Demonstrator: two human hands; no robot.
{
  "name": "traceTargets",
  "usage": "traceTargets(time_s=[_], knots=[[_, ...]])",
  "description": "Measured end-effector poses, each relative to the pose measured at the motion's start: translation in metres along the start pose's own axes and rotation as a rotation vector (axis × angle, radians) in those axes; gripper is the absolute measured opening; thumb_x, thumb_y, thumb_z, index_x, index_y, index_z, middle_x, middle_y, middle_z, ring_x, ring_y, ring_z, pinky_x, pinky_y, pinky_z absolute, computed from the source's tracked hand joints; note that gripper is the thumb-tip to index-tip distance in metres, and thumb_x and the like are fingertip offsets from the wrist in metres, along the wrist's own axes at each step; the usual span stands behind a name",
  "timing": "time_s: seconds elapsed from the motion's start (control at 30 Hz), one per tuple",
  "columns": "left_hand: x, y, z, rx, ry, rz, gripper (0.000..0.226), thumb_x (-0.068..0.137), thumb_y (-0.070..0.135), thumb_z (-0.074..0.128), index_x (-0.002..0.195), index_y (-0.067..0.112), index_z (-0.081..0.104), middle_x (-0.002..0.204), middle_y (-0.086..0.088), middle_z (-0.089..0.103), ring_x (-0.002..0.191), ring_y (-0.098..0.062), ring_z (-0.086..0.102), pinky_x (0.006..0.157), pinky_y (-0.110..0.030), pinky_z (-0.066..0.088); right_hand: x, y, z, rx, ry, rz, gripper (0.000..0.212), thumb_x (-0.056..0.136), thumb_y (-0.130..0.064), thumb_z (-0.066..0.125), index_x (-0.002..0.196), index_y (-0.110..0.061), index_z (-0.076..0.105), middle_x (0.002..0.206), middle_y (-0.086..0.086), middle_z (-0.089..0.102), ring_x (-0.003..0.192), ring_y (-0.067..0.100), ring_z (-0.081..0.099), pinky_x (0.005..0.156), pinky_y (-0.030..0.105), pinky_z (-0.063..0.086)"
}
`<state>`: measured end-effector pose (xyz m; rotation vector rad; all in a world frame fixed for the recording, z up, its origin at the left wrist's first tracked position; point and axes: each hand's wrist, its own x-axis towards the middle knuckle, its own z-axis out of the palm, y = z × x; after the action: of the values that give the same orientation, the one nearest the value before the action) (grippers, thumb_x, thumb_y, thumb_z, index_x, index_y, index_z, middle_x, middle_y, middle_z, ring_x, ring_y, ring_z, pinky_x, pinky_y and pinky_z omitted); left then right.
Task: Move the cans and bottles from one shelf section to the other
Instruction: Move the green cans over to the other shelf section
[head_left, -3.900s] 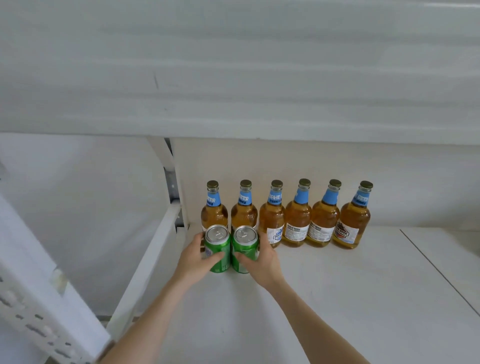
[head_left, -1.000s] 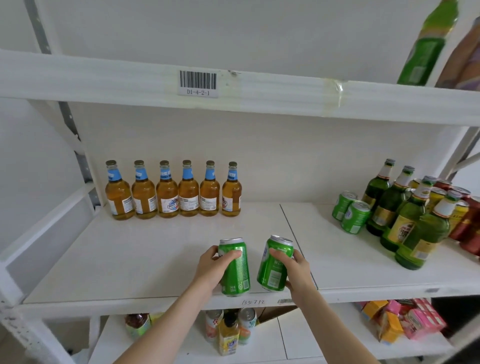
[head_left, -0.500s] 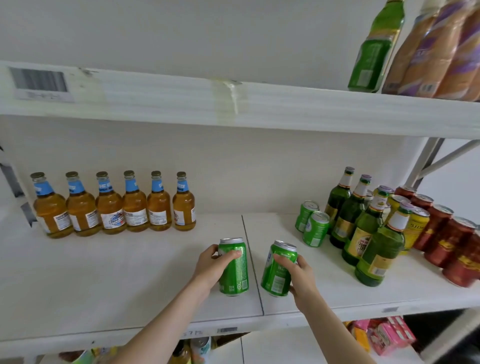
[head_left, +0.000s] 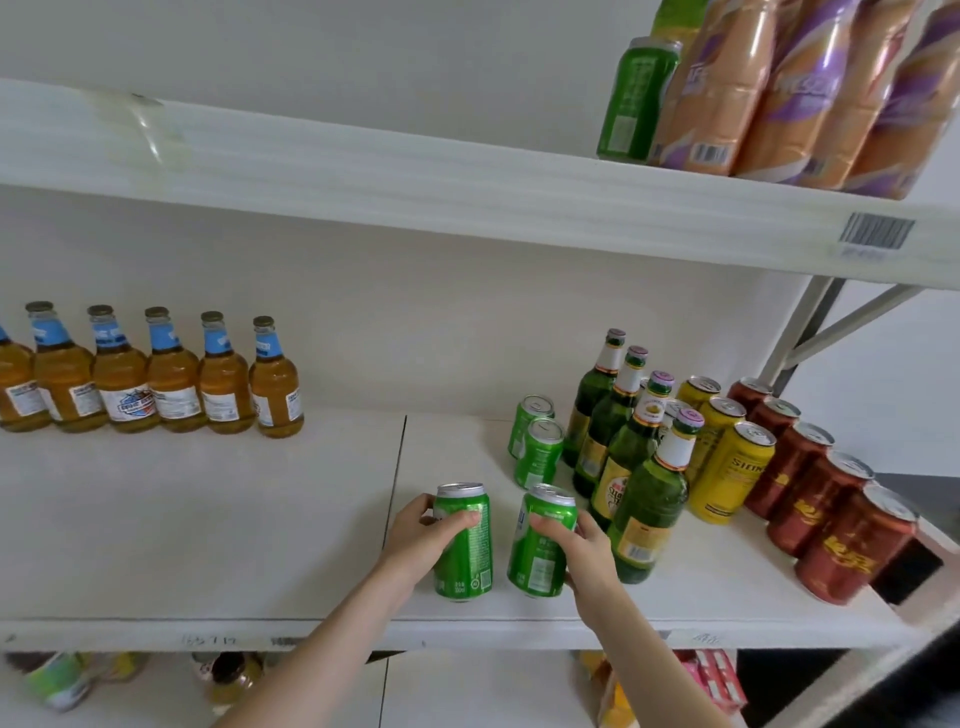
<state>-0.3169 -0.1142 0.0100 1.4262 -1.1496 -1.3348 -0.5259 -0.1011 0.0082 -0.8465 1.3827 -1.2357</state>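
My left hand (head_left: 423, 535) grips a green can (head_left: 464, 551) and my right hand (head_left: 582, 548) grips a second green can (head_left: 540, 551). Both cans are near the front of the white middle shelf (head_left: 208, 519), just right of the seam between its two sections. Two more green cans (head_left: 537, 441) stand further back on the right section. Beside them are green bottles (head_left: 644, 499), yellow cans (head_left: 732, 467) and red cans (head_left: 831, 519). A row of amber bottles with blue neck labels (head_left: 171, 379) lines the back of the left section.
The upper shelf (head_left: 467, 187) carries a green bottle (head_left: 634, 98) and wrapped orange-purple bottles (head_left: 800, 88) at the right. A lower shelf holds mixed cans and boxes (head_left: 711, 680). A diagonal metal brace (head_left: 810, 327) stands at the far right.
Both hands have carried their green cans rightwards from beside the amber bottles, across the seam, to the right section near the other green cans. The view has shifted right too.
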Motion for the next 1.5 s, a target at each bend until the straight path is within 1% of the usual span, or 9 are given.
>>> traceTargets(time_s=[0.2,0.37,0.5,0.77,0.93,1.07,1.27,1.37,1.5], knots=[[0.010,0.001,0.028,0.051,0.017,0.021,0.032,0.073,0.030,0.083,0.099,0.021,0.066,0.095,0.001,0.073,0.090,-0.014,0.068,0.066,-0.025,0.051,0.024,0.001,-0.018,0.007,-0.014,0.012,0.044,0.070,-0.017,0.084,0.107,-0.023,0.061,0.110,0.009,0.069,0.103,0.029,0.065,0.097,0.053,0.049],[0.026,0.000,0.034,0.064,0.032,0.047,0.035,0.071,0.023,0.085,0.100,0.019,0.065,0.095,-0.002,0.074,0.090,-0.017,0.069,0.067,-0.026,0.052,0.046,0.003,-0.013,0.022,0.013,-0.041,0.049,0.068,-0.020,0.087,0.108,-0.028,0.060,0.107,-0.003,0.069,0.098,0.016,0.063,0.080,0.034,0.047],[0.040,-0.002,0.031,0.089,0.051,0.071,0.037,0.068,0.021,0.088,0.097,0.018,0.064,0.090,-0.003,0.073,0.083,-0.016,0.068,0.063,-0.026,0.052,0.066,0.004,-0.006,0.021,0.034,-0.082,0.061,0.069,-0.019,0.087,0.120,-0.028,0.054,0.112,-0.006,0.066,0.101,0.013,0.061,0.088,0.034,0.045],[0.057,-0.005,0.026,0.091,0.065,0.089,0.051,0.053,0.032,0.086,0.097,0.018,0.064,0.093,-0.004,0.073,0.088,-0.020,0.069,0.080,-0.041,0.058,0.099,0.007,-0.003,-0.051,0.087,-0.089,0.075,0.069,-0.024,0.087,0.130,-0.032,0.046,0.125,-0.003,0.057,0.113,0.023,0.053,0.095,0.038,0.045],[0.061,-0.008,0.023,0.084,0.027,0.089,0.051,0.057,0.030,0.087,0.101,0.022,0.064,0.097,0.000,0.074,0.091,-0.017,0.069,0.078,-0.037,0.058,0.105,0.012,-0.005,-0.078,0.058,-0.110,0.086,0.070,-0.027,0.087,0.141,-0.032,0.039,0.134,-0.004,0.054,0.119,0.023,0.051,0.099,0.039,0.044],[0.061,-0.009,0.022,0.075,0.027,0.086,0.056,0.050,0.037,0.086,0.100,0.023,0.064,0.096,0.001,0.075,0.091,-0.015,0.070,0.081,-0.037,0.058,0.097,0.014,-0.009,-0.043,0.041,-0.150,0.088,0.072,-0.022,0.086,0.144,-0.031,0.036,0.134,-0.008,0.051,0.119,0.013,0.048,0.092,0.028,0.041],[0.059,-0.014,0.021,0.029,0.013,0.070,0.043,0.066,0.021,0.088,0.101,0.021,0.064,0.091,0.002,0.075,0.081,-0.010,0.069,0.061,-0.021,0.052,0.063,0.031,-0.020,-0.008,0.021,-0.187,0.078,0.076,-0.002,0.079,0.143,-0.019,0.042,0.137,-0.003,0.053,0.119,0.009,0.053,0.094,0.026,0.041],[0.054,-0.014,0.024,0.027,-0.022,0.056,0.037,0.071,0.017,0.085,0.101,0.023,0.063,0.087,0.006,0.075,0.074,-0.001,0.068,0.057,-0.018,0.051,0.047,0.042,-0.026,-0.056,0.002,-0.198,0.072,0.077,0.000,0.077,0.139,-0.019,0.046,0.135,-0.003,0.054,0.123,0.013,0.050,0.102,0.033,0.041],[0.044,-0.013,0.031,0.029,-0.089,0.033,0.037,0.073,0.017,0.084,0.104,0.021,0.063,0.081,0.009,0.074,0.066,0.002,0.066,0.053,-0.015,0.050,0.031,0.054,-0.027,-0.154,-0.154,-0.155,0.067,0.076,0.001,0.078,0.133,-0.019,0.049,0.134,-0.002,0.053,0.124,0.019,0.051,0.099,0.035,0.046]])
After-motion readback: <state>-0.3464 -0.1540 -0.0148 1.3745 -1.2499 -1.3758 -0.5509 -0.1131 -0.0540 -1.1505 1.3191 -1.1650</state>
